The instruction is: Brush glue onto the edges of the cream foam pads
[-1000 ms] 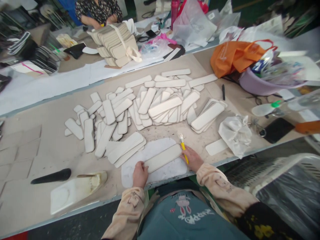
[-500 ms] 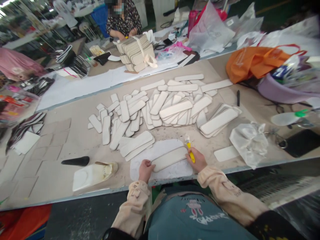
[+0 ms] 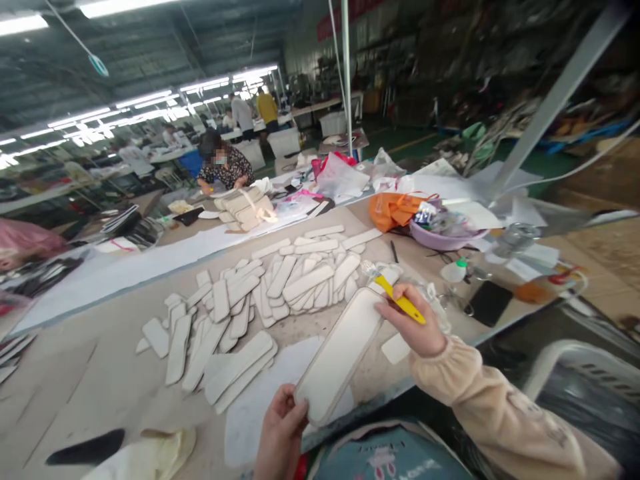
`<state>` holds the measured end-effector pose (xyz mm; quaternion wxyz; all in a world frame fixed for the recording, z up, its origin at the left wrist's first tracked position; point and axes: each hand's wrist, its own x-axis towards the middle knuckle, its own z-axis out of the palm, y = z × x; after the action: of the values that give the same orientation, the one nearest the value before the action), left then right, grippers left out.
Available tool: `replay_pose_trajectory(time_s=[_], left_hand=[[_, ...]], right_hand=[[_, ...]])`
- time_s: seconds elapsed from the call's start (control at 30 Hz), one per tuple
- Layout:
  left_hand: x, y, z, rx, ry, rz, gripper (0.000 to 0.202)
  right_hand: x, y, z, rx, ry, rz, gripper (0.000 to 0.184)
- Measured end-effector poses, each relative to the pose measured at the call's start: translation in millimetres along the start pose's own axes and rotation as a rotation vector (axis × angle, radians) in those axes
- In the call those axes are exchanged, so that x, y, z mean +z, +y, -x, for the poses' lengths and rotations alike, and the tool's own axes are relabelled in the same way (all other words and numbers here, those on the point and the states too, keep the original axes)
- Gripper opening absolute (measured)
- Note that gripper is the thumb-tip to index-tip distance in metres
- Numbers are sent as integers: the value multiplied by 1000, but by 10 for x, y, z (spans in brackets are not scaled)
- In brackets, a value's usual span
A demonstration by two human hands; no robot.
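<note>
A long pale strip [image 3: 340,360] with rounded ends is held tilted above the table between my two hands. My left hand [image 3: 284,427] pinches its near lower end. At its far upper end, my right hand [image 3: 420,327] grips the strip's edge while also holding a yellow-handled brush [image 3: 403,300]. The brush's whitish, coated head points up and left. Beneath the strip lies a white sheet [image 3: 250,417] on the table. A heap of similar pale strips [image 3: 310,280] spreads beyond my hands, and a small stack [image 3: 240,367] lies closer on the left.
Bottom left are a dark tapered tool [image 3: 87,448] and a whitish container [image 3: 145,460], partly cut off. To the right lie a black phone-like slab [image 3: 489,303], a green-capped bottle [image 3: 454,270] and a purple basin [image 3: 445,239]. Across the table a person [image 3: 227,167] works beside bundled strips [image 3: 245,210].
Both hands have lifted the strip off the white sheet and tilted it, right end higher. The brush stays in my right hand. The camera view has swung upward.
</note>
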<state>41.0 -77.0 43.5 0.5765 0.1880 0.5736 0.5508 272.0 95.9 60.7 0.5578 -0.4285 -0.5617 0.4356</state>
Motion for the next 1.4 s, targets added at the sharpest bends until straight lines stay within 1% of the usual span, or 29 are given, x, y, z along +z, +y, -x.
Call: replay_pose_trajectory(time_s=[0.07, 0.17, 0.23, 0.27, 0.3, 0.37, 0.47, 0.57, 0.63, 0.77, 1.0, 1.1, 1.17, 1.2, 1.3, 1.33, 1.37, 1.4], left_hand=[[192, 46, 74, -47, -149, 19, 34], [410, 89, 144, -139, -371, 13, 45], [535, 75, 156, -192, -478, 1, 50], [598, 51, 154, -215, -510, -8, 50], [664, 20, 149, -231, -523, -20, 50], [806, -53, 141, -243, -511, -57, 47], [1016, -139, 157, -219, -475, -110, 43], [1162, -181, 185, -208, -455, -140, 44], [1206, -205, 181, -221, -448, -157, 45], [1217, -240, 126, -271, -454, -174, 48], [1206, -242, 33, -323, -441, -157, 48], [1182, -259, -50, -338, -466, -173, 49], [1162, -248, -119, -339, -523, -197, 51], [1152, -227, -155, -321, -578, -212, 52], [1134, -100, -268, -201, -796, -266, 58], [1138, -42, -311, -170, -849, -275, 59], [1147, 19, -358, -158, -881, -276, 60], [1164, 79, -410, -165, -889, -270, 61]], right_hand=[[-162, -184, -71, -29, -20, -22, 33], [-385, -416, -139, -65, -80, -50, 33], [-516, -528, -181, -88, -101, -69, 34], [-578, -567, -203, -99, -104, -76, 34], [-636, -594, -224, -109, -105, -83, 34], [-747, -614, -263, -119, -104, -97, 35], [-887, -584, -290, -106, -76, -111, 34], [-983, -532, -280, -96, -36, -80, 32], [-1024, -508, -269, -116, 5, -31, 32], [-1073, -513, -268, -163, 109, 63, 33], [-1087, -544, -276, -172, 121, 105, 31], [-1063, -521, -290, -170, 124, 108, 30], [-1040, -517, -315, -167, 122, 101, 30], [-1023, -521, -333, -162, 118, 94, 30], [-939, -547, -405, -130, 88, 72, 32], [-897, -555, -434, -119, 73, 71, 33], [-850, -559, -464, -111, 58, 75, 34], [-798, -559, -494, -106, 45, 84, 34]])
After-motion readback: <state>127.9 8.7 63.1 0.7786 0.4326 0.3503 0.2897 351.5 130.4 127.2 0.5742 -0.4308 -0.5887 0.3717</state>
